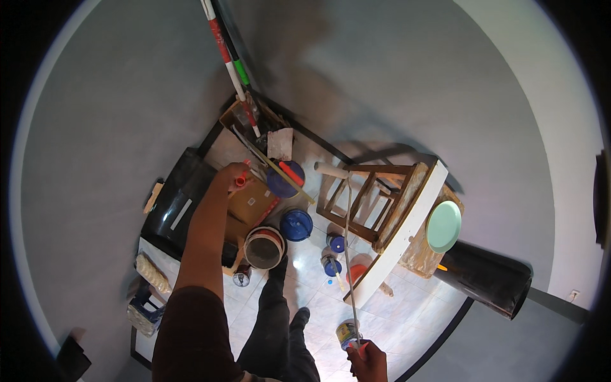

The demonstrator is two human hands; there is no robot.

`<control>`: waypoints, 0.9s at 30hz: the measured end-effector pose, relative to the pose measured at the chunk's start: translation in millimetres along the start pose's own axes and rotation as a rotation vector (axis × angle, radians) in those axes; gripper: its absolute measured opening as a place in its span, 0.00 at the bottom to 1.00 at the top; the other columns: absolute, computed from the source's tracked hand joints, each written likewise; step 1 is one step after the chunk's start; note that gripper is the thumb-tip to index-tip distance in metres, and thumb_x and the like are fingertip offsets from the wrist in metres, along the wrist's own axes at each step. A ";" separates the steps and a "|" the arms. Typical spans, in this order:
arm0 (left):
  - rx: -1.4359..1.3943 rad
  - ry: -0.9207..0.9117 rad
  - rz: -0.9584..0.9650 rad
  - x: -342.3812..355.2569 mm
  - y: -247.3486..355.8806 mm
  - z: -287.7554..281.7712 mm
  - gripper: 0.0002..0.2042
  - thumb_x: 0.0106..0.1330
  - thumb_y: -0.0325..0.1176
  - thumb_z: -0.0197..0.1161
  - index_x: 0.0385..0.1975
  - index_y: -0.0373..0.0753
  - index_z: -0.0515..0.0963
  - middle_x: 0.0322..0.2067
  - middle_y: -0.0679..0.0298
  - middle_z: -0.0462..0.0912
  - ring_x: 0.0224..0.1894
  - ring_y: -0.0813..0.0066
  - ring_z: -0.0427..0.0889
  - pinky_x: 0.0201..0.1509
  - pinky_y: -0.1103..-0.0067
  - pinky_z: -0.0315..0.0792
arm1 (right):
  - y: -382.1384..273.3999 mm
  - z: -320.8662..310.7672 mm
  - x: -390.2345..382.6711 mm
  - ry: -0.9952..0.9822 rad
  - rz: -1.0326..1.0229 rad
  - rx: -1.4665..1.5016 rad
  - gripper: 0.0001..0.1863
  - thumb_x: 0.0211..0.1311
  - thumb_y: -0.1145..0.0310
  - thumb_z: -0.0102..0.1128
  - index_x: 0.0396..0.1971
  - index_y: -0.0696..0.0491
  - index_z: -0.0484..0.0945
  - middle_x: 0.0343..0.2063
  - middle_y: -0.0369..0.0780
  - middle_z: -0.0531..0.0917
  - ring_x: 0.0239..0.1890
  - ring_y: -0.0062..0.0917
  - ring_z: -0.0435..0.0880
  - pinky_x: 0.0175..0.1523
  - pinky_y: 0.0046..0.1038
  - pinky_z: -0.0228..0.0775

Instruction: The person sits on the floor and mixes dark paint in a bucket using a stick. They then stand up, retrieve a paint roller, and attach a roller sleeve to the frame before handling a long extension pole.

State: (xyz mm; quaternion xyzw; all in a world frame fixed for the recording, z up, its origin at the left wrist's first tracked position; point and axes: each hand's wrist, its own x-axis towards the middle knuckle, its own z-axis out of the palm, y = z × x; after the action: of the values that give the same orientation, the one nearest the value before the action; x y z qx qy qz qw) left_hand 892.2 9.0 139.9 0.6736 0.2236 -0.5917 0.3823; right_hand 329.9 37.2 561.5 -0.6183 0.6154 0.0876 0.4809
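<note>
My right hand (369, 363), low at the right, is closed round the handle of a long-rod paint roller. Its thin rod runs up to the pale roller sleeve (331, 170) beside the wooden stool (369, 197). My left hand (234, 176) reaches out over a cardboard box (251, 200), its fingers closed round a small red-orange thing (240, 181) whose kind I cannot make out. Next to that hand are a dark blue lid or tub (283, 180) with a red tool (291, 173) lying on it, and a yellowish strip (280, 170).
A bucket (265, 248), a blue-lidded tub (296, 225) and small blue-topped cans (331, 266) stand on the tiles. A white board (401, 232) leans along the stool, near a mint-green oval plate (443, 226). Black cylinders (487, 280) and striped poles (223, 48) are nearby.
</note>
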 end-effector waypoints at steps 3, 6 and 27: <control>-0.225 -0.018 0.067 10.7 0.5 -0.9 0.10 0.72 0.36 0.61 0.49 0.42 0.75 0.36 0.60 0.81 0.34 0.73 0.82 0.29 0.79 0.79 | -10.3 0.8 -1.5 -0.032 0.122 0.019 0.14 0.76 0.59 0.66 0.39 0.56 0.82 0.22 0.33 0.82 0.19 0.16 0.76 0.21 0.24 0.69; -0.438 -0.025 0.118 51.3 3.4 -1.0 0.06 0.73 0.35 0.60 0.43 0.43 0.76 0.31 0.61 0.77 0.29 0.71 0.80 0.26 0.78 0.76 | -8.3 8.2 -1.0 -0.034 0.147 0.086 0.15 0.76 0.57 0.65 0.39 0.55 0.82 0.22 0.33 0.81 0.19 0.16 0.76 0.22 0.23 0.69; 0.088 0.119 0.398 145.9 -108.4 106.3 0.48 0.66 0.48 0.74 0.77 0.33 0.50 0.72 0.47 0.64 0.73 0.53 0.68 0.71 0.66 0.73 | -48.2 33.9 10.3 -0.058 0.263 0.178 0.18 0.79 0.57 0.59 0.33 0.58 0.80 0.18 0.33 0.77 0.16 0.15 0.74 0.18 0.23 0.66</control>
State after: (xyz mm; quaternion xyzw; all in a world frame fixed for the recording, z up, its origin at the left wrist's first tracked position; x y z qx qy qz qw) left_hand 773.0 -30.1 -29.3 0.7542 0.0824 -0.4731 0.4478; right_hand 389.4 43.4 560.1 -0.4845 0.6823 0.1124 0.5357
